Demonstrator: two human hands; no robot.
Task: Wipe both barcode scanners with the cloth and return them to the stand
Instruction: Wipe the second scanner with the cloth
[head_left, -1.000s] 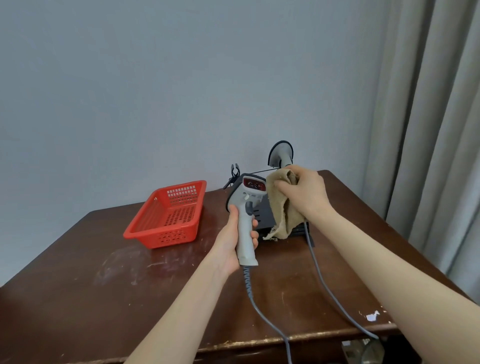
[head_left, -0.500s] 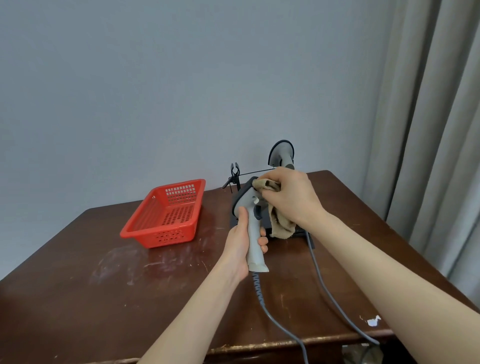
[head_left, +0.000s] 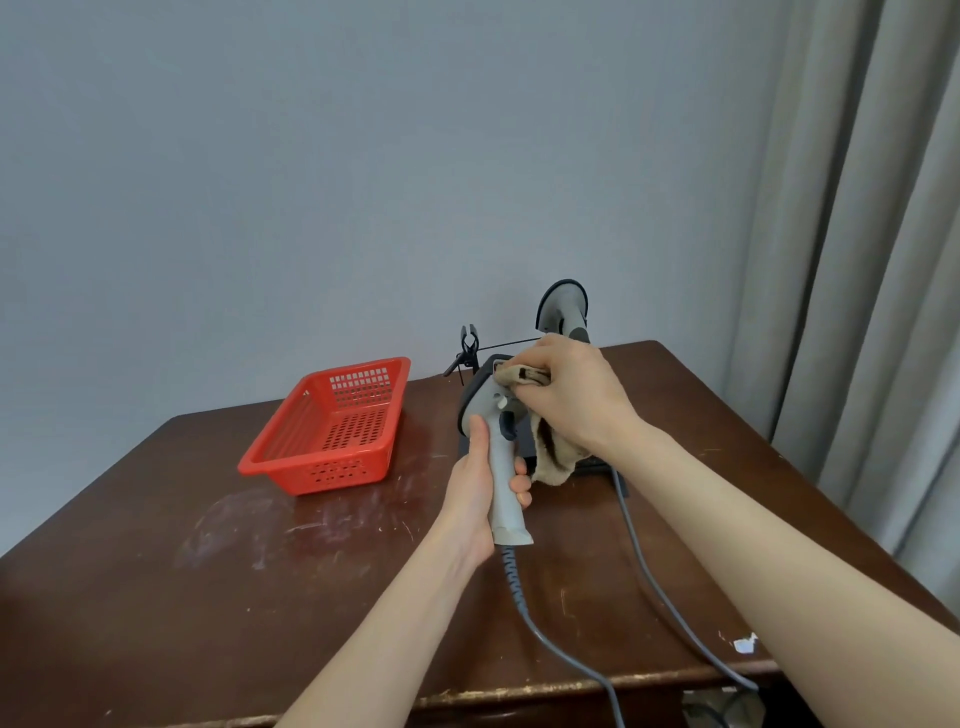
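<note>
My left hand (head_left: 475, 501) grips the handle of a light grey barcode scanner (head_left: 498, 467) held upright above the table, its grey cable trailing off the front edge. In my right hand (head_left: 566, 395) is a tan cloth (head_left: 553, 457), pressed against the scanner's head, the rest hanging down beside the handle. Behind my right hand a second, darker scanner (head_left: 563, 312) sits on the black stand (head_left: 597, 465), mostly hidden by my hands.
A red perforated plastic basket (head_left: 332, 426) stands on the brown wooden table (head_left: 208, 571) at the back left. A black clip (head_left: 467, 348) is near the wall. A second grey cable (head_left: 654, 582) runs to the front right edge. Grey curtains (head_left: 857, 260) hang at the right.
The scanner has turned in my left hand, so its red window no longer faces me. My right hand moved the cloth left onto the scanner's head.
</note>
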